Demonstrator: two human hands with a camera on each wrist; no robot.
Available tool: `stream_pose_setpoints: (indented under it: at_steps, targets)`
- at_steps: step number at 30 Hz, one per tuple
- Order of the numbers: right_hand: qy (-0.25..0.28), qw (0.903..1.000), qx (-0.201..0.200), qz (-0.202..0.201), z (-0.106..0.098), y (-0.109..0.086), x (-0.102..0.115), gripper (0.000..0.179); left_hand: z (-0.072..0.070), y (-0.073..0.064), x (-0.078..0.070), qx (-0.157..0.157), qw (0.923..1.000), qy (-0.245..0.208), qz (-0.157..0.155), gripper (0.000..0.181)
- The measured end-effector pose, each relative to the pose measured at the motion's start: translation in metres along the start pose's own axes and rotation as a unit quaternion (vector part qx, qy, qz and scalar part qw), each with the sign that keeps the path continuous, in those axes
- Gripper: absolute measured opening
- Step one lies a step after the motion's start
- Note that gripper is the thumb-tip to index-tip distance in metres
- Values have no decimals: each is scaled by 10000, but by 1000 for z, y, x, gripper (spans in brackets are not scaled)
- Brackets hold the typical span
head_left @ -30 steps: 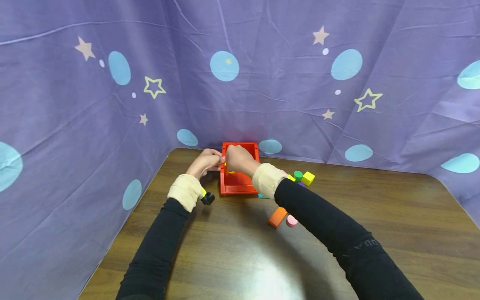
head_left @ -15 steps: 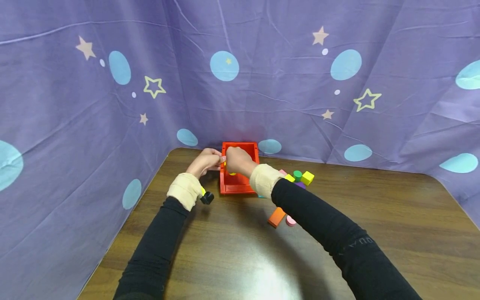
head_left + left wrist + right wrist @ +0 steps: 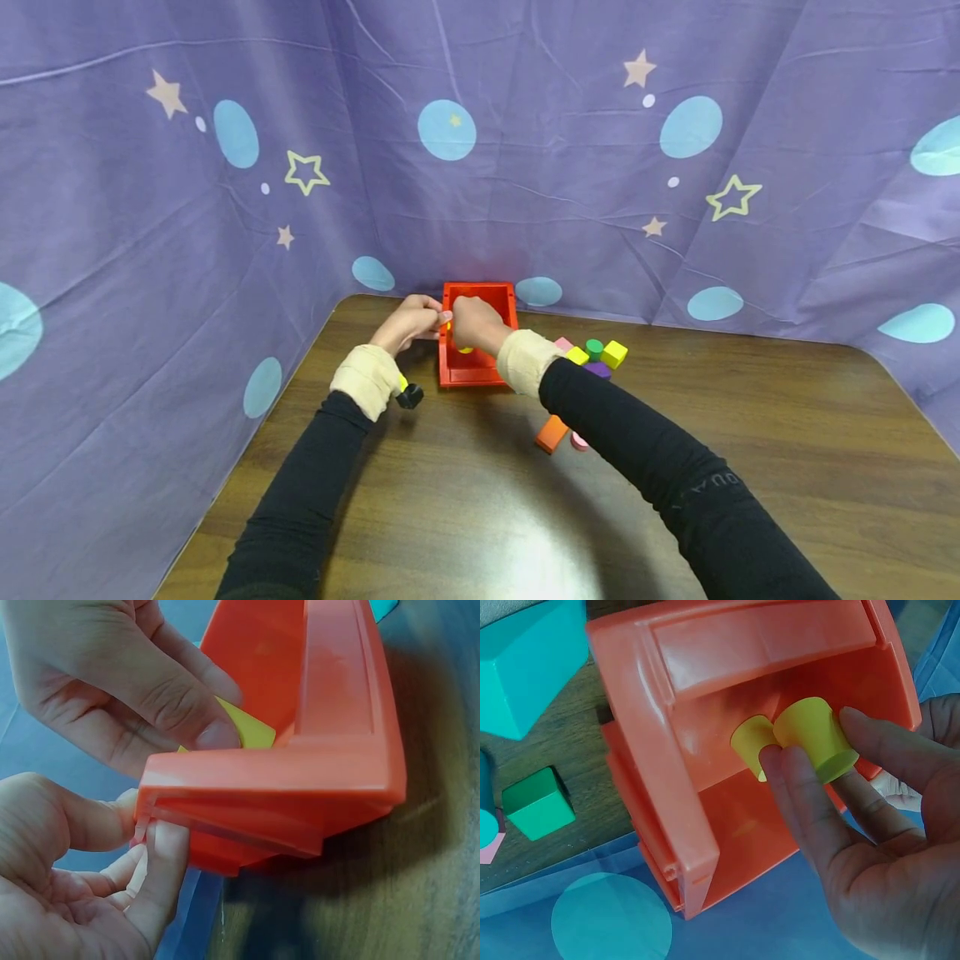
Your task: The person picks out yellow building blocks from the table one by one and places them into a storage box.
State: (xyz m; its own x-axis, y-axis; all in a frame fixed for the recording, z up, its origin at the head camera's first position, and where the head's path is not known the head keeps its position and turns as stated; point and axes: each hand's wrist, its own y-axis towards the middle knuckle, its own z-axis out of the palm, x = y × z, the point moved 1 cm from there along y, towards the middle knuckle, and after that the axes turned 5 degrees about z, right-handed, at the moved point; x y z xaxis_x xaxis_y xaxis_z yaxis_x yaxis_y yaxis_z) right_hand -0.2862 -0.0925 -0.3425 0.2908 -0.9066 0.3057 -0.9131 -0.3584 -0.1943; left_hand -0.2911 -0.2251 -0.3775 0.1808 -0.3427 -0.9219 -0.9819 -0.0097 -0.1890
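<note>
A red plastic bin [image 3: 477, 377] stands at the back of the table against the curtain. My left hand [image 3: 412, 322] pinches its left rim between thumb and fingers. Reaching over the same side, my right hand [image 3: 477, 324] holds a yellow cylinder block [image 3: 815, 735] between thumb and fingertips, inside the bin. Another yellow block [image 3: 751, 744], rounded and smaller in the right wrist view, shows beside it in the bin. From the left wrist view, part of a yellow block [image 3: 255, 729] shows past the right fingertips, near the bin's edge.
Right of the bin lie several blocks: a yellow cube [image 3: 614, 355], a green cylinder [image 3: 594, 349], a purple block [image 3: 598, 370]. Nearer are an orange block [image 3: 552, 435] and a pink round block [image 3: 579, 442], partly behind the right sleeve. A purple curtain [image 3: 510, 167] borders the table.
Both hands keep nearly the same place at the bin. My right forearm shifts slightly left, uncovering more of the pink and purple blocks.
</note>
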Motion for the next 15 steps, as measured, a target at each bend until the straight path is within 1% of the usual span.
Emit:
stream_pose_setpoints:
  at_steps: [1, 3, 7, 9, 15]
  targets:
    - [0, 10000, 0, 3, 1, 1, 0, 21, -1, 2, 2, 36, 9999, -56, 94, 25]
    - [12, 10000, 26, 3, 1, 0, 1, 20, -2, 1, 2, 39, 9999, -63, 134, 25]
    - [42, 9999, 108, -37, 1, -3, 2, 21, -1, 0, 2, 33, 9998, -94, 150, 26]
    - [35, 9999, 139, -41, 1, -4, 2, 20, 0, -2, 0, -11, 10000, -40, 52, 28]
    - [-81, 9998, 185, 32, 5, -2, 4, 16, 1, -1, 1, -49, 9999, -22, 115, 23]
